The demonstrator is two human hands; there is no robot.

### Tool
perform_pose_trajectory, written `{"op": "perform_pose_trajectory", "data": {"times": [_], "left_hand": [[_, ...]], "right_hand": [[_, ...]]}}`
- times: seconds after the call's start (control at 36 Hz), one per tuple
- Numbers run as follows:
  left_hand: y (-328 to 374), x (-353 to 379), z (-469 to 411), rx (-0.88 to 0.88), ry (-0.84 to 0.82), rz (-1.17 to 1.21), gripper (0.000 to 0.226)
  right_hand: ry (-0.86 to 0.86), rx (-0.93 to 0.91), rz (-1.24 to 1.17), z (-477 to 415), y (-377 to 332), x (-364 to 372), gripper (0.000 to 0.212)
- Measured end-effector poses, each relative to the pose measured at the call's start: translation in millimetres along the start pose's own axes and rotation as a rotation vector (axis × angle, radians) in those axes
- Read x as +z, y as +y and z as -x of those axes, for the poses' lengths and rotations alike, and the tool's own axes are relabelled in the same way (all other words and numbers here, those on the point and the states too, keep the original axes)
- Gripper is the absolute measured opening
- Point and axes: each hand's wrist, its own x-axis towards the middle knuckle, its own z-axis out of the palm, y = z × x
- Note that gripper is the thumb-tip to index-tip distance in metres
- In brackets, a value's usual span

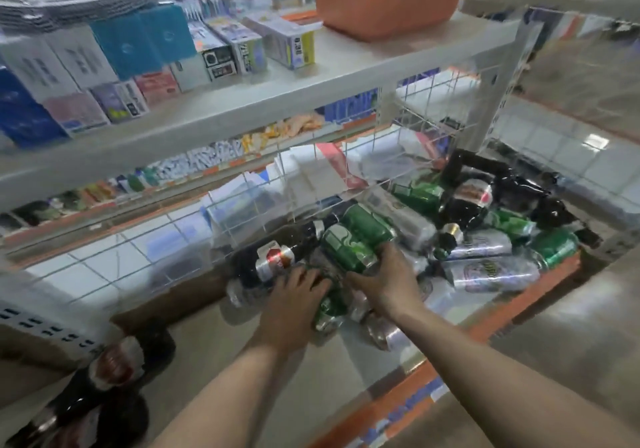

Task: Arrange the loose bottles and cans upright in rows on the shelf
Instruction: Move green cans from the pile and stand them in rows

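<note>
A heap of loose drinks lies on its side on the lower shelf (263,371): green cans, silver cans (491,274) and dark bottles (519,188). My right hand (384,281) grips a lying green can (346,250) from below and the right. Beside it, my left hand (294,298) reaches onto the pile between a dark bottle with a red-and-silver neck label (266,260) and another green can (329,309). The left fingers are curled over the cans, but what they hold is hidden.
A white wire grid (349,170) backs the shelf, and an orange rail (485,323) edges its front. An upper shelf (277,101) carries boxes and an orange basin (384,0). Two dark bottles (104,378) lie at the lower left.
</note>
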Motion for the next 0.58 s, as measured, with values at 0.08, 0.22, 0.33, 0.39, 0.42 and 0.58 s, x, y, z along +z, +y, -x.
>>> {"op": "perform_pose_trajectory", "data": {"times": [0.08, 0.22, 0.33, 0.39, 0.42, 0.58], "left_hand": [[-3, 3, 4, -0.015, 0.015, -0.003, 0.077], [-9, 2, 16, -0.248, 0.111, 0.29, 0.075], [-1, -18, 38, -0.414, 0.274, 0.824, 0.058], [5, -27, 54, -0.507, 0.347, 1.047, 0.059], [6, -31, 61, -0.554, 0.401, 1.147, 0.061], [5, -76, 124, -0.653, 0.879, 1.538, 0.048]], "right_hand": [[0.03, -0.017, -0.038, 0, 4, -1, 0.059], [0.181, -0.086, -0.212, -2, -1, -14, 0.066], [0.182, -0.116, -0.356, 0, -17, -22, 0.06], [0.203, -0.091, -0.501, 2, -32, -22, 0.058], [0.207, -0.09, -0.58, 6, -43, -22, 0.057], [0.089, -0.081, -1.164, 37, -110, -19, 0.063]]}}
